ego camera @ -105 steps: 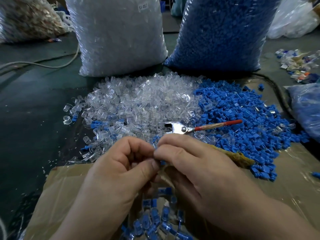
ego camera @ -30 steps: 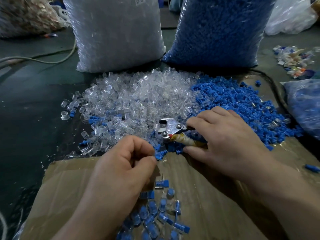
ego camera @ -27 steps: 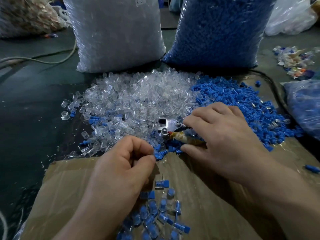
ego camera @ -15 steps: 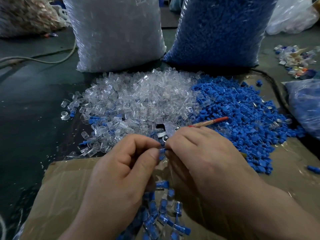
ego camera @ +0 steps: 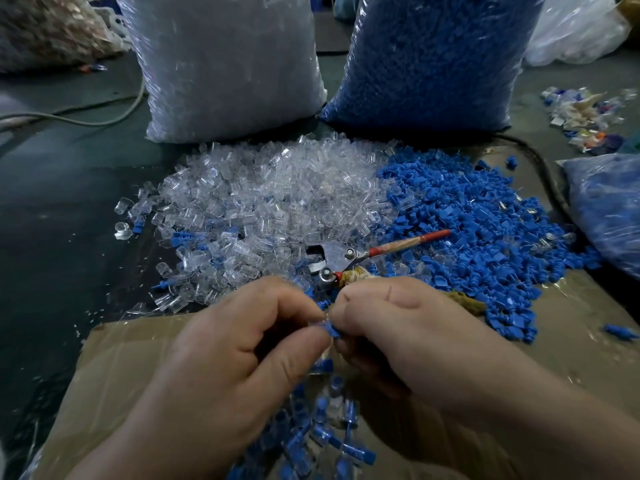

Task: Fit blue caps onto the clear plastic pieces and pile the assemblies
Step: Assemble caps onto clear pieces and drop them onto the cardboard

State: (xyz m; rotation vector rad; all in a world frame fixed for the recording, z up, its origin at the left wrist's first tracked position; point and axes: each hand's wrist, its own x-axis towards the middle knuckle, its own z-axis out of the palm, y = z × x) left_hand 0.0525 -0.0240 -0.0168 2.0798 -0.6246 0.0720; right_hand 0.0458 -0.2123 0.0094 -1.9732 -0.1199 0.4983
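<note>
Change from a second ago: right hand (ego camera: 415, 341), then out at the blue heap beside the pliers (ego camera: 334, 263), is back at frame centre, meeting the left hand (ego camera: 242, 358); the pliers lie uncovered.

Hands, 2: both curled, fingertips together. The right pinches 1 blue cap (ego camera: 331, 329); the left pinches 1 clear piece (ego camera: 318, 322), mostly hidden in its grip.

Loose heaps, 2: heap of clear pieces (ego camera: 270, 195), centre; heap of blue caps (ego camera: 478, 223), touching it on the right.

Pile of assemblies (ego camera: 322, 441), 1: bottom centre, on the cardboard sheet (ego camera: 121, 375), below the hands.

Sacks, 2, upright at top: clear sack (ego camera: 225, 64), blue sack (ego camera: 433, 57).

Pliers, 1: red-handled, between the heaps on the dark surface (ego camera: 52, 220).
</note>
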